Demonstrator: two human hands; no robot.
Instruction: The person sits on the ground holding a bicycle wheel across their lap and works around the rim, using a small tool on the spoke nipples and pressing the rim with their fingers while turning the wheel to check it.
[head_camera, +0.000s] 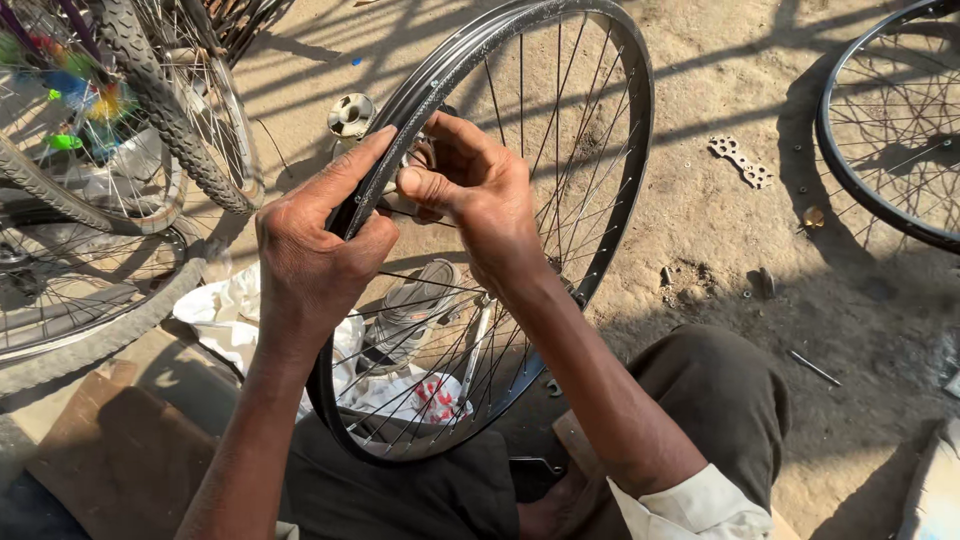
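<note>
A black spoked bicycle wheel rim (625, 190) stands upright between my knees, without a tyre. My left hand (315, 250) grips the rim's near left edge, fingers wrapped over it and thumb pressed against the side. My right hand (480, 195) reaches through from the right, fingers pinched on something small at the rim's inner side next to my left thumb; what it pinches is hidden. Thin spokes (560, 130) fan out behind both hands.
Bicycle wheels with tyres (165, 115) lean at the left. Another bare rim (880, 120) lies at the top right. On the dirt ground lie a flat multi-hole spanner (741, 160), a metal hub part (351, 113), a white cloth (225, 310) and a shoe (415, 310).
</note>
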